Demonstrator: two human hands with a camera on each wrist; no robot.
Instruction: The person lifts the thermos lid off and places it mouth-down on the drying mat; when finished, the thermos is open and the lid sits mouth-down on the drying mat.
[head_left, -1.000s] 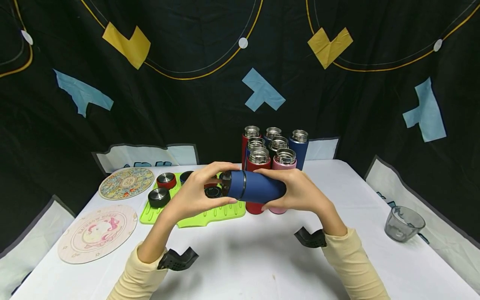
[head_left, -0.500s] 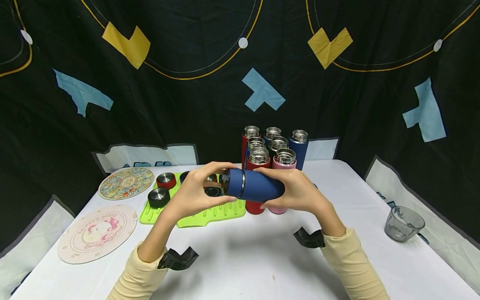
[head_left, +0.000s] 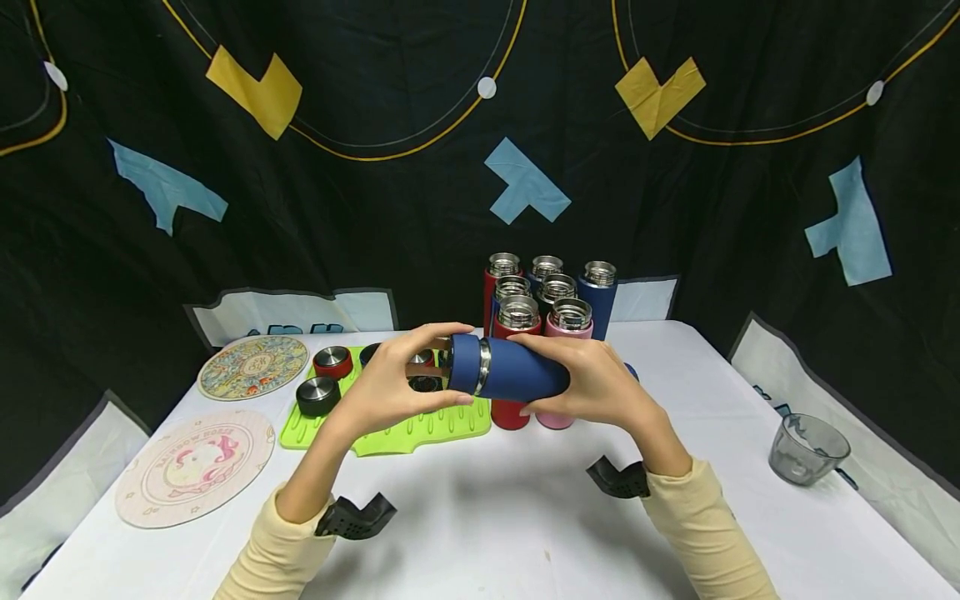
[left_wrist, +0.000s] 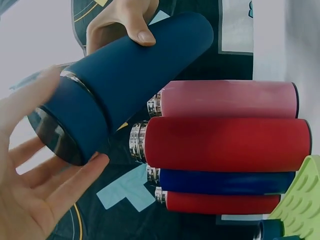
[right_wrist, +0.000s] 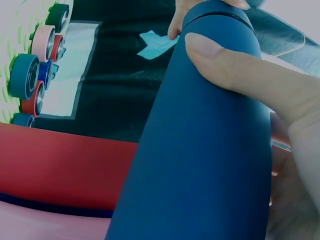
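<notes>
A blue thermos flask (head_left: 521, 372) is held sideways above the table, its lid end to the left. The left hand (head_left: 393, 377) grips the blue lid (head_left: 465, 364), thumb below and fingers above in the head view. Around the flask's body curls the right hand (head_left: 596, 381); its thumb (right_wrist: 215, 57) lies along the blue wall in the right wrist view. Between lid and body a silver steel band (head_left: 483, 367) shows. The flask's base pokes out past the right hand. Behind the held flask stand a red flask (head_left: 510, 415) and a pink flask (head_left: 570, 331), both lidless.
More lidless flasks, including a blue one (head_left: 597, 296), stand upright at the back. Several lids, among them a black lid (head_left: 317, 397), sit on a green mat (head_left: 405, 437). Two round mats, one patterned (head_left: 255, 367), one pink (head_left: 197, 467), lie left. A glass cup (head_left: 808, 450) stands right.
The lid has shifted slightly left, away from the body, and the silver band between them has widened. The flask's base has come into sight beside the right hand. Both hands keep their hold.
</notes>
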